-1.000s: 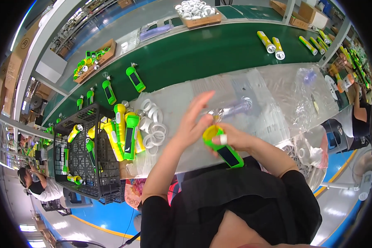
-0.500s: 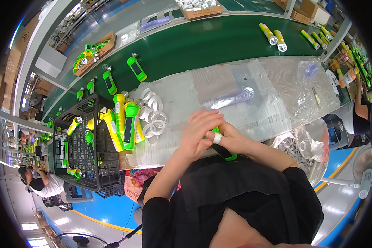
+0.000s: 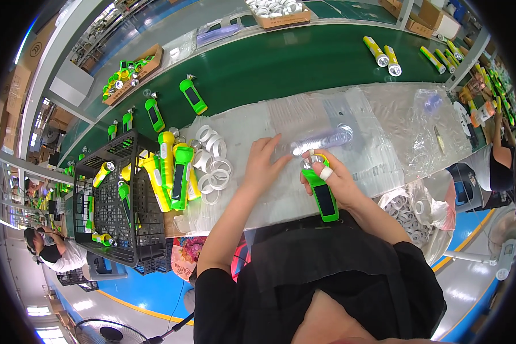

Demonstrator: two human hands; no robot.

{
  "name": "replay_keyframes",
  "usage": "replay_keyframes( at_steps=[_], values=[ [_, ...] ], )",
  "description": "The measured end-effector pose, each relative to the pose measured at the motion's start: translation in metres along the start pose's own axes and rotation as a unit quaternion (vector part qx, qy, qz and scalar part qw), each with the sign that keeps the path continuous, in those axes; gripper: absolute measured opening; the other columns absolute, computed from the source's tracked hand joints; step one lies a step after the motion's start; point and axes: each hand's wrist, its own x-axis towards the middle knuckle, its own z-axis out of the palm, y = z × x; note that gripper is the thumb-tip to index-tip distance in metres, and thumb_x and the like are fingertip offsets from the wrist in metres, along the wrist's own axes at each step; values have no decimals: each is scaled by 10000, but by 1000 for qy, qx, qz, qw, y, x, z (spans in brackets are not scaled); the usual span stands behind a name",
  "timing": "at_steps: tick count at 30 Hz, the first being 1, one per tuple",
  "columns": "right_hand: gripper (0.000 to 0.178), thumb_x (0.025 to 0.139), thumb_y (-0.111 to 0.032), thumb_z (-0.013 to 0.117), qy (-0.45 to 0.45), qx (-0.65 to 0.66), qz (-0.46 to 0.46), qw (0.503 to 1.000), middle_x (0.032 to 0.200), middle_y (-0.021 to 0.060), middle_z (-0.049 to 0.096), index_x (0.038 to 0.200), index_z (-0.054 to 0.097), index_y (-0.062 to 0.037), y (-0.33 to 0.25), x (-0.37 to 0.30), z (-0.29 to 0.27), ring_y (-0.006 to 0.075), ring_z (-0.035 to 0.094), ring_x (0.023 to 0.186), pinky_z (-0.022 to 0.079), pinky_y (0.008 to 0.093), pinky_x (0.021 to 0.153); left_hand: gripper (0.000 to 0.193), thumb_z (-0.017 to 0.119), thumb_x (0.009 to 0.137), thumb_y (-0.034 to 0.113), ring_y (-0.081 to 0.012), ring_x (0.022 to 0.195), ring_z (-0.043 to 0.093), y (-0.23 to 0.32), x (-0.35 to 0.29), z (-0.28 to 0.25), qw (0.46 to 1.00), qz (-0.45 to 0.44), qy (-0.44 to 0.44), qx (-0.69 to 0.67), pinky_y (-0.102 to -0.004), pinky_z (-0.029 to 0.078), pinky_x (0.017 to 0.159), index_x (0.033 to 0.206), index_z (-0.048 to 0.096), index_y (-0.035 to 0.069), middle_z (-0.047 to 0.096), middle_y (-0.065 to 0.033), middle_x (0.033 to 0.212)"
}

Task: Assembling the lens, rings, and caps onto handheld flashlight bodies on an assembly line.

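My right hand [image 3: 339, 179], with a white wrap on one finger, grips a green flashlight [image 3: 325, 200] with a dark panel on its side. The flashlight's head points away from me, its lower end toward my apron. My left hand [image 3: 264, 165] is apart from it, thumb and fingers spread over the plastic-covered bench, with nothing visible in it. Just beyond both hands lies a row of clear plastic discs [image 3: 327, 139]. White rings [image 3: 215, 166] lie loosely to the left of my left hand, beside yellow and green flashlights [image 3: 180, 176].
A black crate [image 3: 135, 212] with flashlights stands at the left. Behind the bench runs a green conveyor belt [image 3: 281, 63] carrying flashlights. At the right hangs a bag of white rings [image 3: 404, 215]; a pen-like tool [image 3: 439, 140] lies on the bench. Other people work at both sides.
My hands were together over the flashlight; now they are apart. The left has moved left and opened, while the right has turned the flashlight more upright and into full view.
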Motion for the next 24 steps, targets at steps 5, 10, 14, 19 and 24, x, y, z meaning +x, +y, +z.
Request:
replay_keyframes(
  at_steps=[5, 10, 14, 19, 24],
  values=[
    [366, 979, -245, 552, -54, -21, 4, 998, 899, 91, 596, 1274, 472, -44, 0, 8, 7, 142, 582, 716, 487, 288, 647, 473, 635, 874, 154, -297, 1072, 479, 62, -9, -35, 990, 60, -15, -126, -393, 396, 935, 1328, 541, 57, 510, -147, 1129],
    [391, 979, -241, 554, -92, -61, -1, 994, 944, 78, 583, 1293, 455, -29, -2, 12, 19, 142, 584, 726, 492, 288, 668, 372, 435, 981, 219, -341, 1192, 457, 72, -22, -35, 987, 78, -10, -137, -434, 341, 1019, 1266, 584, 33, 507, -154, 1287],
    [388, 988, -262, 528, -131, -68, 3, 989, 969, 74, 565, 1294, 434, -41, 2, 18, 18, 147, 589, 760, 490, 292, 695, 351, 406, 965, 151, -352, 1222, 463, 69, -27, -24, 977, 131, 51, -161, -441, 330, 1035, 1217, 587, -14, 527, -156, 1302],
    [332, 990, -239, 497, -127, -32, -34, 991, 968, 83, 564, 1261, 435, -58, 1, 29, 21, 169, 584, 762, 488, 310, 696, 327, 499, 942, 193, -341, 1210, 476, 59, -11, -43, 985, 138, 82, -68, -457, 342, 1017, 1212, 602, 39, 540, -153, 1283],
    [318, 966, -221, 520, -87, -54, -202, 974, 867, 87, 569, 1232, 454, -60, -10, 51, 2, 156, 569, 718, 482, 316, 656, 262, 736, 783, 347, -295, 1011, 509, 6, 6, -120, 918, -60, 173, 351, -428, 389, 841, 829, 729, 89, 564, -94, 1000]
  ],
)
